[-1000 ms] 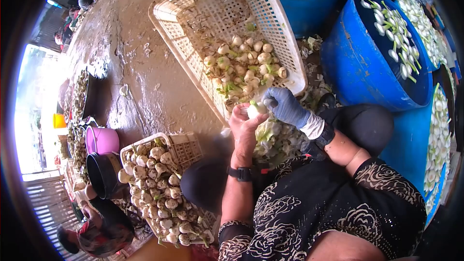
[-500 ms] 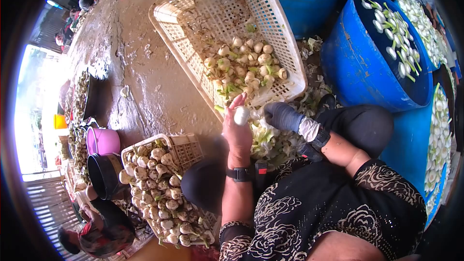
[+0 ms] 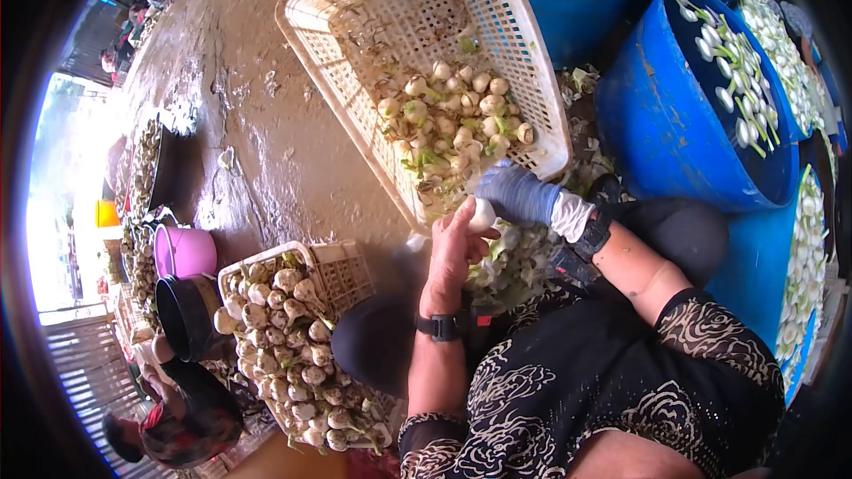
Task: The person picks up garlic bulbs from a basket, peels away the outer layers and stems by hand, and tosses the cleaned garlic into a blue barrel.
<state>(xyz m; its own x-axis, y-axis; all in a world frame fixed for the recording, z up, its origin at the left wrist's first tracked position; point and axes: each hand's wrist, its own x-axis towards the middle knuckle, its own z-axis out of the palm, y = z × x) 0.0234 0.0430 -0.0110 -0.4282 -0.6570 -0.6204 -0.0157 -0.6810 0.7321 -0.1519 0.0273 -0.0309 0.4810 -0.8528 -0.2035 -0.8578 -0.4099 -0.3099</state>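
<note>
Since half a second ago, the gloved right hand (image 3: 517, 193) has come up and in to meet the white bulb (image 3: 483, 214), and the bare left hand (image 3: 457, 241) has rolled over, so the bulb no longer lies up on its palm. Take the large crate (image 3: 508, 28) as landmark. Left of its near end stands the small crate (image 3: 344, 271), heaped with rough-skinned bulbs (image 3: 306, 359). Just below the large crate's near end, the left hand grasps the white bulb between thumb and fingers. Against the bulb's far side, under the crate's near right corner, the right hand is curled; whether it pinches skin or hides a tool, I cannot tell. Below that corner lie loose peelings (image 3: 513, 259), and the blue barrel (image 3: 643, 115) stands to the crate's right.

The step looks like cleaning the bulb's surface. Done well, I'd judge, the left fingertips hold it lightly but surely and turn it, the glove works in short strokes away from the bare thumb, and the wet bulb is kept from slipping.
</note>
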